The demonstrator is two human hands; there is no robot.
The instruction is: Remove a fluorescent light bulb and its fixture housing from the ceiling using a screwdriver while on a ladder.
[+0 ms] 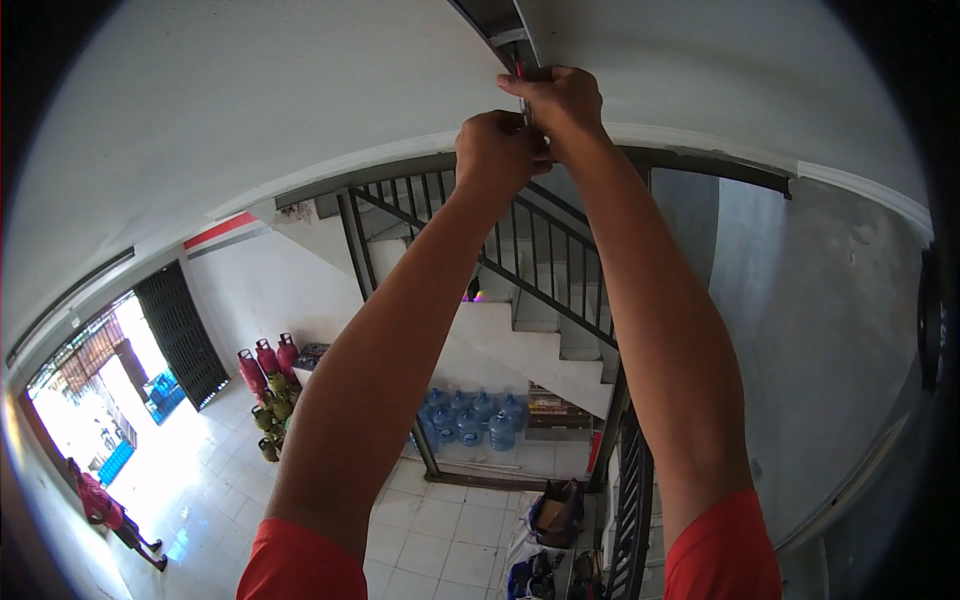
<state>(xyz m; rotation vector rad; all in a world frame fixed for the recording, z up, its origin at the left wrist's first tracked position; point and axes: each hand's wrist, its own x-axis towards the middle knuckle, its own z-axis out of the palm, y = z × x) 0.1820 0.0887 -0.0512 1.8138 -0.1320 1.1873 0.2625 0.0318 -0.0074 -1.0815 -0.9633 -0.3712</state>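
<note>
Both my arms reach up to a long narrow slot (497, 28) with metal edges in the white ceiling. A thin red strand, which looks like a wire (519, 68), shows inside it just above my hands. My right hand (567, 105) is higher, its fingers bent in by the slot's near end, one digit pointing left. Just below and to its left, my left hand (495, 152) is closed, fingertips curled toward the right hand. Between them shows a small pale, shiny piece (526, 112); the fingers hide most of it, and I cannot make out its kind.
Below are a staircase (540, 330) with a dark metal railing (550, 245), blue water jugs (470, 425), and pink (265, 358) and green gas cylinders (275, 410). A person in a red top (100, 503) stands near the open doorway (100, 380) at left. Bags (558, 515) lie below.
</note>
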